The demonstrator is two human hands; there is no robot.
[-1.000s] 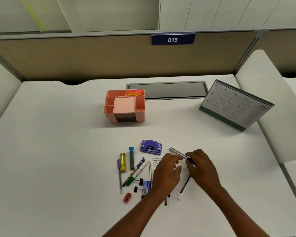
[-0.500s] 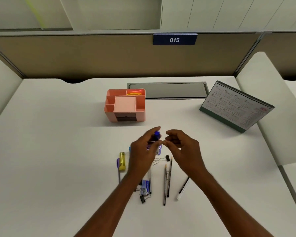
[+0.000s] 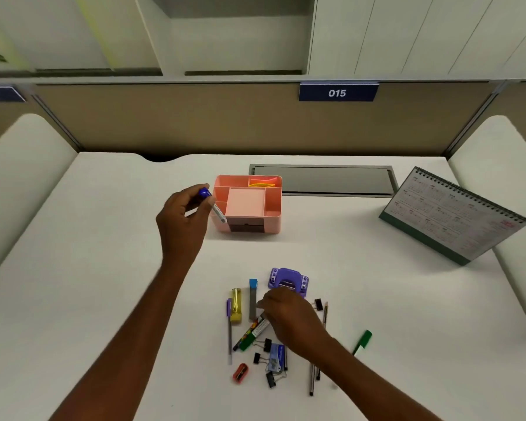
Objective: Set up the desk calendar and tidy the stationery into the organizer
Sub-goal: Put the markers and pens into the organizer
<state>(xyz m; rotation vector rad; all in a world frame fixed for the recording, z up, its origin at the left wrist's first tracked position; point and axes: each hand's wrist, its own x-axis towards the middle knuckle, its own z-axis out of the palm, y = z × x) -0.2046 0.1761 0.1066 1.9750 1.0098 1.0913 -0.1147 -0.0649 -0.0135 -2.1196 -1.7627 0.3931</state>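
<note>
Head view: left grip [image 3: 182, 221] pinches blue-capped pen [image 3: 213, 205], tip down, at organizer's [image 3: 272, 226] left edge. Right grip [image 3: 289, 317] curled over stationery pile [image 3: 249, 332] on counter [image 3: 104, 268]; pinching or not, cannot tell. Calendar [image 3: 456, 214] stands far right.

Single view here, worn on the head, wide-angle, tilted forward and down over the counter [image 3: 82, 268]. The left hand [image 3: 182, 220] and right hand [image 3: 289, 317] reach in from the bottom edge, close below the lens. Straight ahead it faces the beige partition [image 3: 195, 123] and its 015 sign [image 3: 337, 93].
</note>
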